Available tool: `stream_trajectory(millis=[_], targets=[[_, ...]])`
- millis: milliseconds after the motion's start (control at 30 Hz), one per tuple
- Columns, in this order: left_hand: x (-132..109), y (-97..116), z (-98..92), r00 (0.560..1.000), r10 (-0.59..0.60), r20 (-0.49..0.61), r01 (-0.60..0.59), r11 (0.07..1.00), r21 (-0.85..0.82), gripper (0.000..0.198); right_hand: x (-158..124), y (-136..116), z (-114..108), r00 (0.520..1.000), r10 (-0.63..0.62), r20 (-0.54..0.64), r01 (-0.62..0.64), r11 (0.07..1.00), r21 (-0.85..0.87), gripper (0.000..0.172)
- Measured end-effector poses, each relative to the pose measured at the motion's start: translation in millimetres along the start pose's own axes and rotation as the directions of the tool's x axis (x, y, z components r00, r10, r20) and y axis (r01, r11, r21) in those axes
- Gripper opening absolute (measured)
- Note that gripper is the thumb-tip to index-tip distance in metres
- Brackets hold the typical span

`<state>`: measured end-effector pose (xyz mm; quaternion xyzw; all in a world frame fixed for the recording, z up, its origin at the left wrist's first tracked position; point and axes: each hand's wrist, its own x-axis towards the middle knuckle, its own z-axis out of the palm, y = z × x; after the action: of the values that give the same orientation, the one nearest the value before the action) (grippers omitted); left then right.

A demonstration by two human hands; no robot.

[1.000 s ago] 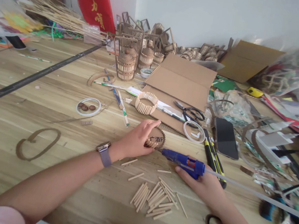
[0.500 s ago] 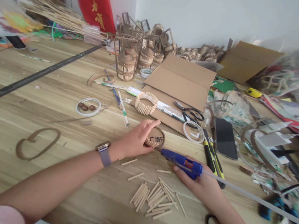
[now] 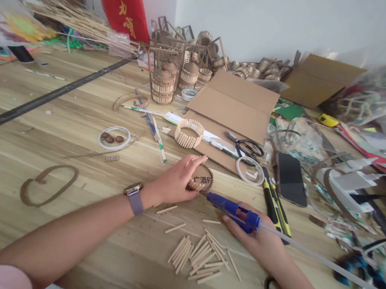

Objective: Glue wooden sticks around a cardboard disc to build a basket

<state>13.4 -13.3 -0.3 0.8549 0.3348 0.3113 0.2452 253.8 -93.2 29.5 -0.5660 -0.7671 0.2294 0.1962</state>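
Observation:
My left hand (image 3: 176,180) grips the left side of a round cardboard disc (image 3: 206,173) printed with dark characters. Short wooden sticks line part of the disc's edge near my thumb. Wrapped in my right hand (image 3: 262,237) is a blue hot glue gun (image 3: 230,208), a long pale glue stick trailing from its back. The gun's nozzle points left and meets the disc's lower edge by my thumb; whether it touches cannot be made out. Below both hands lies a loose pile of short wooden sticks (image 3: 200,255). A ring of wooden sticks (image 3: 189,133) stands just beyond the disc.
Right of the disc are scissors (image 3: 245,146), a white tape ring (image 3: 250,171), yellow-black utility knives (image 3: 277,204) and a phone (image 3: 292,179). Folded cardboard (image 3: 233,105) lies behind. Small stick-built buckets (image 3: 162,84) stand at the back. A brown strip loop (image 3: 49,185) lies left.
The glue gun and my right hand have shifted very slightly to the left. My left hand stays in place on the disc.

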Motion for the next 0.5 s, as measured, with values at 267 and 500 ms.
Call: stream_trajectory(millis=[267, 500], targets=[[-0.6, 0.8, -0.3, 1.0, 0.005, -0.007, -0.005, 1.0, -0.026, 0.09, -1.2, -0.5, -0.4, 1.0, -0.016, -0.003, 0.016, 1.0, -0.011, 0.022], [-0.3, 1.8, -1.6, 1.0, -0.004, 0.008, 0.004, 1.0, -0.005, 0.088, 0.0, -4.3, -0.9, 0.999, -0.052, -0.015, 0.051, 0.997, -0.054, 0.023]])
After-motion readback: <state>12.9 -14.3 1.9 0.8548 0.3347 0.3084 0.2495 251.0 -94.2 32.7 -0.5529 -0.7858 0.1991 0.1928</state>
